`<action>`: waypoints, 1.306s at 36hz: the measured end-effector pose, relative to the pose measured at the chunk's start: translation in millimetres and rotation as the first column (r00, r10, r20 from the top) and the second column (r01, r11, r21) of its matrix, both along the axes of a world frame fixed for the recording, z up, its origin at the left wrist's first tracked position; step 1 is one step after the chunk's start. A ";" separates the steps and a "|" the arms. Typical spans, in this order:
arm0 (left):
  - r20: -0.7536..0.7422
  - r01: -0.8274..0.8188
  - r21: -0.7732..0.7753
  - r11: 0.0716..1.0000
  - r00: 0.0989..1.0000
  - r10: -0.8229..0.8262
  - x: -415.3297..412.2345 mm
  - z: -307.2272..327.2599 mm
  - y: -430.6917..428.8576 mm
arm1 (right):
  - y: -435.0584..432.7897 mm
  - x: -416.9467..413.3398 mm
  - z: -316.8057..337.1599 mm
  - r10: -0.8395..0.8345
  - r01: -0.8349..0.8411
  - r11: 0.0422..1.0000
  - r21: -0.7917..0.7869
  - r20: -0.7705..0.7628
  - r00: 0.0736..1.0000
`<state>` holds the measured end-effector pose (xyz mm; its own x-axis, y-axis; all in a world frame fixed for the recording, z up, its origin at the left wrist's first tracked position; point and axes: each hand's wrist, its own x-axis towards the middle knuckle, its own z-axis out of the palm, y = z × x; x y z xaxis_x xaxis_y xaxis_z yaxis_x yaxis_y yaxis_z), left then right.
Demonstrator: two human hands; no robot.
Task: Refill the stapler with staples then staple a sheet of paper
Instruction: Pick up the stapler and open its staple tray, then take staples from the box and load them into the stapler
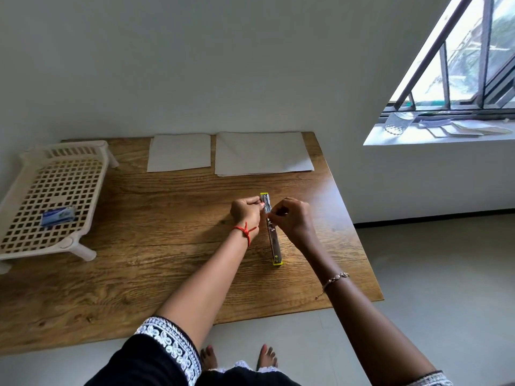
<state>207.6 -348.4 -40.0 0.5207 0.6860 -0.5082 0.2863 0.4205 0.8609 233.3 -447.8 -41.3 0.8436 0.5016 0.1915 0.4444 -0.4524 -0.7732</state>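
Note:
A yellow stapler (273,243) lies flat and opened out lengthwise on the wooden table (156,246), its metal channel facing up. My left hand (246,211) pinches the stapler's far half from the left side. My right hand (289,218) has its fingertips closed at the middle of the channel; whether it holds staples is too small to tell. Two stacks of white paper lie at the table's far edge, a smaller one (179,153) and a larger one (263,153). A small blue staple box (58,216) rests in the tray on the left.
A cream plastic lattice tray (53,174) on short legs stands at the table's left side. The wall is right behind the table. A window sill with papers (446,129) is at the upper right. My bare feet (237,358) stand on grey floor below the table's front edge.

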 end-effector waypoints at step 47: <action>0.033 0.213 0.432 0.876 0.967 -0.251 -105.5 66.4 167.4 | 150.3 -46.0 74.8 0.323 -0.329 0.944 0.015 0.151 0.934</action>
<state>102.1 -181.1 26.5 0.7195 0.6793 -0.1447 0.2485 -0.0572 0.9669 187.3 -297.5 33.5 0.5967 0.7342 0.3237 0.6704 -0.2344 -0.7040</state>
